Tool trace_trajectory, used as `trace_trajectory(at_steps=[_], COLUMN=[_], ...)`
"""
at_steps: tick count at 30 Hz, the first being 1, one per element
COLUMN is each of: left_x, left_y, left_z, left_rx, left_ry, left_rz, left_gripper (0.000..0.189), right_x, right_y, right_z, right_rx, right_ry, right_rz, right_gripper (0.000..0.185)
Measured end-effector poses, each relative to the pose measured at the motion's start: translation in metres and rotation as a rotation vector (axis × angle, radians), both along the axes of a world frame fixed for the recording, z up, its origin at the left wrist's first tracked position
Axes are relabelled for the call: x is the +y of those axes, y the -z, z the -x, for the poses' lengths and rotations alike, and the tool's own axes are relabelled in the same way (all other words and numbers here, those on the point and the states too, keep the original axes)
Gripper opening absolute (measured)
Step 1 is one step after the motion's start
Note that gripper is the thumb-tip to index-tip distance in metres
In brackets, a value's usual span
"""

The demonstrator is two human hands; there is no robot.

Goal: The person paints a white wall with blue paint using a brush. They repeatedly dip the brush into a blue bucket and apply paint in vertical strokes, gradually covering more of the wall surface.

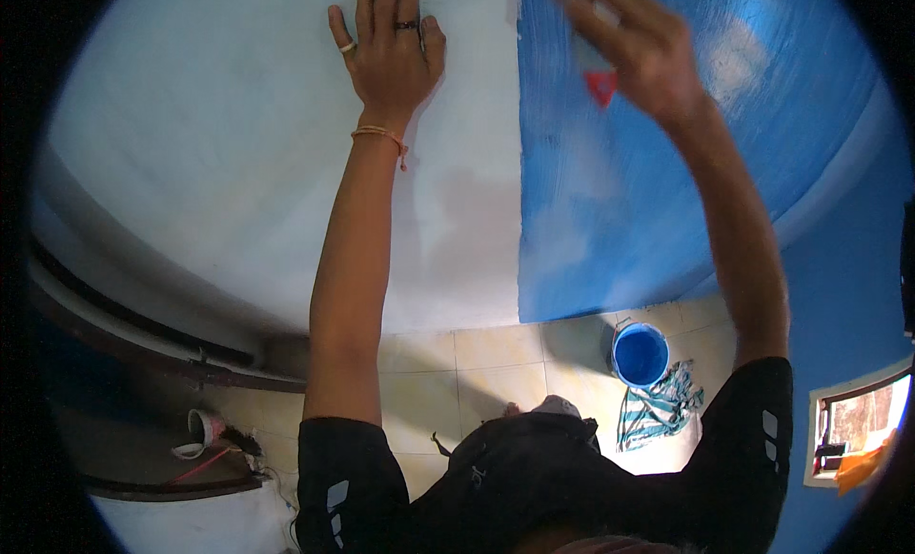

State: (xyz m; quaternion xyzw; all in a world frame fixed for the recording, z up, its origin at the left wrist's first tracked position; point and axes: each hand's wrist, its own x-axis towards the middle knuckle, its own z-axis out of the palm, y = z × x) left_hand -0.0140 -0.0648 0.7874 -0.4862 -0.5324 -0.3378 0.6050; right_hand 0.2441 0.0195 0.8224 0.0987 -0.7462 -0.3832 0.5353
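My left hand (pixel 392 61) lies flat against the pale, whitish wall (pixel 243 147), with fingers spread and nothing held. Its longer fingertips run past the top edge of the picture. Over the blue-painted part of the wall (pixel 572 197), my right hand (pixel 650 54) grips a paintbrush (pixel 602 88) by its handle. A red, triangular handle end with a hole sticks out below the hand. Motion blurs this hand, and the bristles are out of sight. Between the hands, a nearly straight upright edge divides blue from pale. Streaky brush marks and wet-looking shine cover the blue.
On the tiled floor (pixel 500 347) below the wall stands a bucket (pixel 641 355) with blue inside. A striped cloth (pixel 661 407) lies beside it. At lower left, a tipped-looking pot (pixel 204 427) rests near a doorway. A window (pixel 861 418) opens at right.
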Motion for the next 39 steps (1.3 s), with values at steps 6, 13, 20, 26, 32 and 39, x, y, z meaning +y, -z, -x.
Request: trace_trajectory(at_steps=[6, 13, 20, 26, 32, 39], left_x=[0.0, -0.001, 0.008, 0.002, 0.004, 0.005], left_y=[0.002, 0.01, 0.005, 0.016, 0.013, 0.014], left_z=[-0.001, 0.004, 0.008, 0.015, 0.004, 0.004], left_rx=[-0.006, -0.003, -0.04, -0.039, -0.063, -0.068], left_ry=[-0.005, -0.009, 0.02, -0.032, 0.024, 0.043], left_rz=[0.0, -0.028, -0.037, 0.008, -0.009, -0.014], left_gripper=[0.06, 0.059, 0.059, 0.061, 0.063, 0.062], right_x=[-0.033, -0.008, -0.011, 0.028, -0.012, 0.029], right_y=[0.117, 0.076, -0.117, -0.028, 0.114, 0.045], right_z=[-0.032, -0.039, -0.031, -0.017, -0.051, -0.077], right_rx=[-0.263, -0.518, -0.245, -0.044, -0.196, -0.441], right_ry=[0.052, 0.065, -0.074, 0.056, 0.076, -0.082], right_rz=[0.28, 0.882, 0.46, 0.116, 0.305, 0.913], right_gripper=[0.034, 0.03, 0.017, 0.031, 0.039, 0.022])
